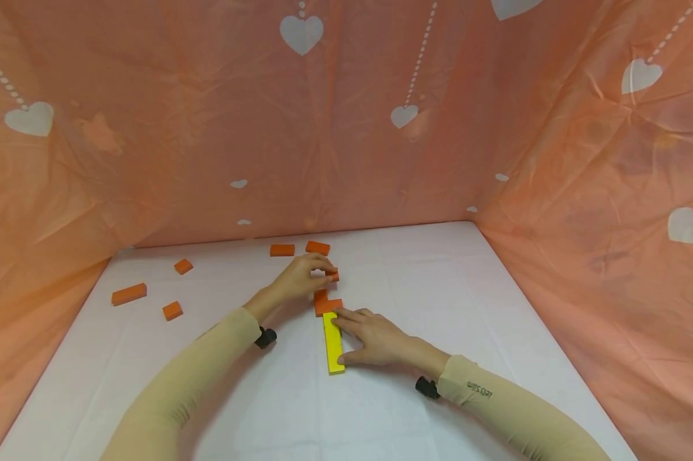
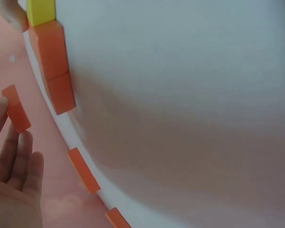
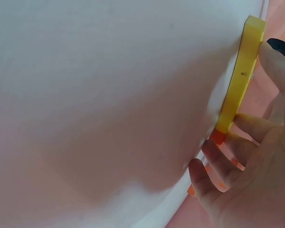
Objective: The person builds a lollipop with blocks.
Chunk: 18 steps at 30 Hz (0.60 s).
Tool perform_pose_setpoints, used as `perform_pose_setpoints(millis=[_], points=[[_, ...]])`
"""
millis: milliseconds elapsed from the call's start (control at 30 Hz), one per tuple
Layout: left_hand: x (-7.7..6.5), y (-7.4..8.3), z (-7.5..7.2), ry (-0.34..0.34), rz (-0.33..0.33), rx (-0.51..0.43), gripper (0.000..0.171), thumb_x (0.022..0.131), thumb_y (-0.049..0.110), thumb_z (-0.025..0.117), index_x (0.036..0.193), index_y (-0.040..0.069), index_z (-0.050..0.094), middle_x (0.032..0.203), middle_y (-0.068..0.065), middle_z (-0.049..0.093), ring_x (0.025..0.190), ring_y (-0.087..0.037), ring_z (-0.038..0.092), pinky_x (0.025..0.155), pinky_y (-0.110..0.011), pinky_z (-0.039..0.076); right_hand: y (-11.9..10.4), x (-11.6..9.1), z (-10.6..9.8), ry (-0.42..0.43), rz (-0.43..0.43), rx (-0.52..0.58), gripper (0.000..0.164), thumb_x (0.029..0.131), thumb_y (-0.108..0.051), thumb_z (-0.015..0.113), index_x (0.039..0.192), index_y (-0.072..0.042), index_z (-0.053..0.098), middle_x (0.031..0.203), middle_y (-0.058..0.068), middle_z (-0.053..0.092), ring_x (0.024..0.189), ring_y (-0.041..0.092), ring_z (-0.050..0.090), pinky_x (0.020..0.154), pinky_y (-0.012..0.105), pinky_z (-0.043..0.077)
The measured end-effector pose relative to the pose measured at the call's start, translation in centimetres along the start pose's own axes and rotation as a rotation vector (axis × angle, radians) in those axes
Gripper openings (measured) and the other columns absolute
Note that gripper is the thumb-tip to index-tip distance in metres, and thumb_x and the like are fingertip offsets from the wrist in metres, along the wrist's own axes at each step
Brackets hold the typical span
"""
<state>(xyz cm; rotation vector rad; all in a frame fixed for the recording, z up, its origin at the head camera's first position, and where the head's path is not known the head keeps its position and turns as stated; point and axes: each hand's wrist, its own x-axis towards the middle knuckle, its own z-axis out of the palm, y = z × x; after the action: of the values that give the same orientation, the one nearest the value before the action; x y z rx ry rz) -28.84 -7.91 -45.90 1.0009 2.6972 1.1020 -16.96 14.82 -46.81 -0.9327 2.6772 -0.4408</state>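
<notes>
My left hand (image 1: 301, 276) pinches a small orange block (image 2: 16, 111) between thumb and fingertips, above the far part of the table. Just below it, orange blocks (image 1: 326, 308) meet the far end of a long yellow block (image 1: 333, 351) that lies lengthwise on the table. My right hand (image 1: 377, 338) rests along the yellow block's right side. Its thumb touches near the close end, and its fingers, only slightly bent, reach the far end and the orange blocks. In the right wrist view the fingers partly hide those orange blocks.
Two orange blocks, one on the left (image 1: 282, 250) and one on the right (image 1: 318, 248), lie near the back edge. Further left are a longer orange block (image 1: 129, 294) and two short ones, a far one (image 1: 183, 266) and a nearer one (image 1: 173, 311). Pink heart-patterned cloth (image 1: 352, 160) walls the white table.
</notes>
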Motion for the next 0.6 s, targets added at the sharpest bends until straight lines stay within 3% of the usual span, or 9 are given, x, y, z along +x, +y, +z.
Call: perform_pose_setpoints(millis=[300, 600], points=[[-0.1, -0.2, 1.1, -0.106, 0.004, 0.031, 0.021, 0.098, 0.017, 0.075, 0.117, 0.008, 0.078, 0.116, -0.004, 0.069, 0.104, -0.019, 0.064, 0.096, -0.035, 0.057, -0.1, 0.0, -0.2, 0.001, -0.004, -0.001, 0.078, 0.094, -0.052, 0.073, 0.158, -0.017, 0.047, 0.169, 0.002, 0.033, 0.146, 0.029, 0.041, 0.115, 0.052, 0.041], [0.0, -0.1, 1.4, -0.181, -0.01, 0.077, 0.022, 0.099, 0.018, 0.074, 0.117, 0.008, 0.078, 0.116, -0.003, 0.069, 0.105, -0.019, 0.063, 0.097, -0.037, 0.056, -0.1, -0.1, -0.2, 0.003, -0.012, -0.005, 0.078, 0.094, -0.052, 0.073, 0.158, -0.016, 0.046, 0.169, 0.003, 0.033, 0.145, 0.029, 0.042, 0.114, 0.051, 0.042]])
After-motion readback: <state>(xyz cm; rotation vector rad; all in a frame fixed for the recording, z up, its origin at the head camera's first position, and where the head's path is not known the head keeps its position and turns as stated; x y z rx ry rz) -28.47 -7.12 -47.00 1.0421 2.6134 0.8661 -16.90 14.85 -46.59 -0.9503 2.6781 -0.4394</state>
